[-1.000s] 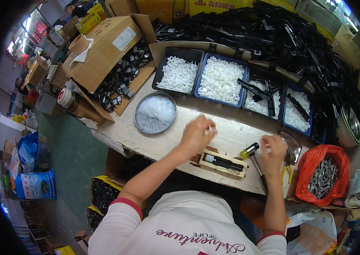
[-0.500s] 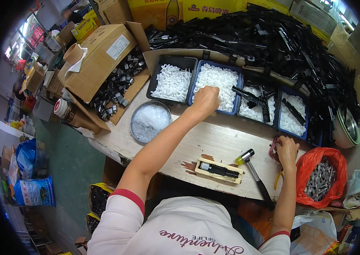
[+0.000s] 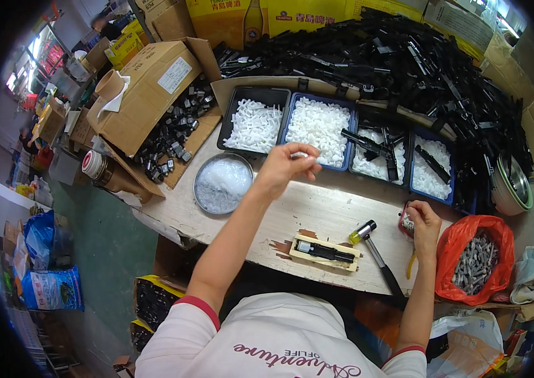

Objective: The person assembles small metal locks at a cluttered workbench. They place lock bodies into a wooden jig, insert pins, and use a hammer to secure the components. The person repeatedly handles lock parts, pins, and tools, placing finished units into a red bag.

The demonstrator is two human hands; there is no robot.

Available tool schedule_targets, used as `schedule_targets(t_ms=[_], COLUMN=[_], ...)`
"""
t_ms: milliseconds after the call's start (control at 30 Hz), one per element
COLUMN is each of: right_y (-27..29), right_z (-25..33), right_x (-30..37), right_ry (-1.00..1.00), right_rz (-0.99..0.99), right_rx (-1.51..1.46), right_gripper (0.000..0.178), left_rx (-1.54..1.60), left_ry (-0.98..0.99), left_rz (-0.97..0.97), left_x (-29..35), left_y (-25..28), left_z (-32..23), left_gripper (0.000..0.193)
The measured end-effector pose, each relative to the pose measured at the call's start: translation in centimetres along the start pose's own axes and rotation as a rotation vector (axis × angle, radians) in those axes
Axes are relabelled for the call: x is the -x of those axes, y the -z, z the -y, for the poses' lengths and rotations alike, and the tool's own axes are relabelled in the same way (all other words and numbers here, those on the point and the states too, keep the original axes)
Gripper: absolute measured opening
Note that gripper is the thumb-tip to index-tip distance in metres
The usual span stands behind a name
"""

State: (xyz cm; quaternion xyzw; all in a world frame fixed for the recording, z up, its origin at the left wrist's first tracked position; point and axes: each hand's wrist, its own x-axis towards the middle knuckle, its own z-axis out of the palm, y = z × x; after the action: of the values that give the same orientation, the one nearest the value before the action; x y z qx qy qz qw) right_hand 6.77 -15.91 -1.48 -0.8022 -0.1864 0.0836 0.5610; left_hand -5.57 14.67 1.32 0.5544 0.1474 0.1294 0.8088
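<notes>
My left hand (image 3: 281, 170) is in front of the bins, pinching a small white plastic piece (image 3: 300, 155) between thumb and fingers. Just behind it stands a blue bin (image 3: 287, 120) heaped with white plastic pieces. At the right, my right hand (image 3: 426, 225) has its fingertips together at the edge of a small red container (image 3: 402, 220) with tiny shiny parts; what they grip, if anything, is too small to tell. Between my arms a black part with a silver block (image 3: 325, 252) lies in a cream-coloured holder (image 3: 300, 256). A hammer (image 3: 377, 255) with a yellow head end lies beside it.
A black bin (image 3: 223, 126) of white sticks and a round metal bowl (image 3: 199, 200) stand left. Two more bins of white pieces carry black parts. A large pile of black parts (image 3: 418, 75) rises behind. A red bag (image 3: 446, 277) of grey metal pieces sits right.
My left hand has come up out of the blue bin toward me and to the left, a white piece now showing in its fingers. My right hand has shifted slightly, staying by the red container.
</notes>
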Motion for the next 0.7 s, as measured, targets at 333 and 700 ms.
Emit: schedule_targets(t_ms=[333,700], right_y=[-8.9,-11.3], right_z=[6.0,6.9], right_x=[6.0,6.5], right_ry=[0.101,0.272], right_rz=[0.414,0.418], right_rx=[-0.262,-0.120], right_gripper=[0.004,0.004], left_rx=[0.364,0.223], left_ry=[0.207,0.108], left_rz=[0.148,0.151], left_x=[10.8,11.7], left_y=[-2.6,-2.1], left_z=[5.7,5.6], left_gripper=[0.021,0.026])
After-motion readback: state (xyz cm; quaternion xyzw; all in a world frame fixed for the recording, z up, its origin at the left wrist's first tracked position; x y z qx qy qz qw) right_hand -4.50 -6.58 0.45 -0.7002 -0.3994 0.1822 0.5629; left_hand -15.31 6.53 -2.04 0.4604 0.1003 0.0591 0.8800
